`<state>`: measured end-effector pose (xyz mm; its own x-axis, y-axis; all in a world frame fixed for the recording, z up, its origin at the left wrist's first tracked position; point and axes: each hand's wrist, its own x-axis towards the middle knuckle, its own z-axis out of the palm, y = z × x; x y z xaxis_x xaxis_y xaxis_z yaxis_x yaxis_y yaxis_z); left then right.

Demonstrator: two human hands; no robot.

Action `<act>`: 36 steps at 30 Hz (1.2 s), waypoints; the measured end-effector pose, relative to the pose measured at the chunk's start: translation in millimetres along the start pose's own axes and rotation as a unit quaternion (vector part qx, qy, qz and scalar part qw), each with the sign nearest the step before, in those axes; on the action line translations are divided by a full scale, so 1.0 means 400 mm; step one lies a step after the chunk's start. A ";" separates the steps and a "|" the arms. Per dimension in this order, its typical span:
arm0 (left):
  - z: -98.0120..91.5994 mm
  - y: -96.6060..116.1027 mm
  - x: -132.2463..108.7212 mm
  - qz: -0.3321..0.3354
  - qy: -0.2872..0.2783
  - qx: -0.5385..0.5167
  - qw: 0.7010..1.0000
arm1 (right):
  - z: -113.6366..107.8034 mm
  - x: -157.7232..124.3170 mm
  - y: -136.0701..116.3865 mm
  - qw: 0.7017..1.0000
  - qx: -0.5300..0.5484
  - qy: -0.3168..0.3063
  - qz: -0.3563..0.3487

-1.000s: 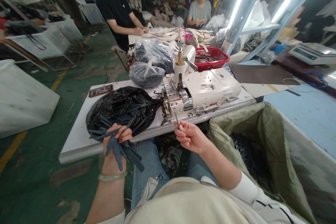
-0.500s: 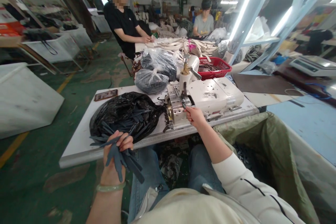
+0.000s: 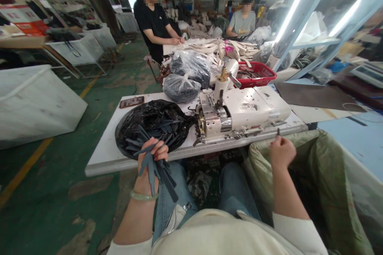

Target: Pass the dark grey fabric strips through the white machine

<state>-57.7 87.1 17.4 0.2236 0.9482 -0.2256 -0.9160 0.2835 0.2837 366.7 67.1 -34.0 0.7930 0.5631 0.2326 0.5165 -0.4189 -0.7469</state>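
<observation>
My left hand (image 3: 150, 163) is closed round a bundle of dark strips (image 3: 160, 169), held over my lap just in front of the white table (image 3: 104, 155). My right hand (image 3: 281, 152) is closed on one thin dark strip (image 3: 278, 131), raised over the open green sack (image 3: 317, 159) at my right. Between the hands, on the table, stands a white machine (image 3: 239, 111) with a metal head. An open black plastic bag (image 3: 152, 121) full of the same dark strips lies on the table beyond my left hand.
Two tied clear bags (image 3: 185, 77) of dark pieces, a red basket (image 3: 257, 73) and a phone (image 3: 131, 101) sit behind the machine. A person in black (image 3: 154, 22) stands and another in grey (image 3: 243, 22) sits at a far table. White bins stand at left.
My right hand has come away from the machine's head and swung right to above the green sack, holding a strip. The left hand keeps its bundle in the same pose.
</observation>
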 end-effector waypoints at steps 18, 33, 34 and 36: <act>0.090 -0.137 -0.003 -0.140 -0.026 0.015 0.990 | 0.173 -0.429 -0.389 0.622 0.593 -0.481 0.176; 0.051 -0.045 0.003 -0.101 -0.025 -0.023 0.994 | 0.052 -0.289 -0.309 0.431 0.676 -0.527 0.281; 0.051 -0.043 0.000 -0.095 -0.026 -0.024 0.995 | 0.049 -0.298 -0.308 0.411 0.677 -0.537 0.288; 0.049 -0.040 -0.004 -0.086 -0.027 -0.025 0.996 | 0.043 -0.308 -0.307 0.372 0.679 -0.560 0.293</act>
<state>-37.0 83.9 31.5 0.3953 0.8926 -0.2169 -0.8778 0.4366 0.1971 199.9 61.4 18.5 -0.3853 0.9211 -0.0560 -0.8832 -0.3856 -0.2671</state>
